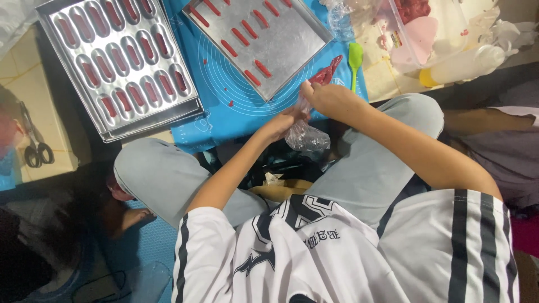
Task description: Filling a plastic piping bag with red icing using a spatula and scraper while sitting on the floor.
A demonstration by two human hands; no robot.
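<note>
a blue baking mat [224, 112] printed with pale circles covers the floor in front of the seated person's knees and bears two metal trays. the bigger one, a mould tray [120, 62] with rows of oval hollows, lies at the left, each hollow holding a streak of red paste. the flat tray [264, 39] just beside it on the right carries short red strips in two lines. beyond the mat's right edge stands a clear plastic tub [426, 33] with red and pink contents, and a green spatula [355, 59] lies between tub and flat tray. scissors [35, 148] rest well apart at the far left. over the lap, the right hand [331, 98] pinches the top of a clear piping bag [306, 134], its fingers closed on the plastic, while the left hand [281, 123] curls around the bag's side, touching it from the left. a smear of red paste [325, 73] lies on the mat just above the hands.
</note>
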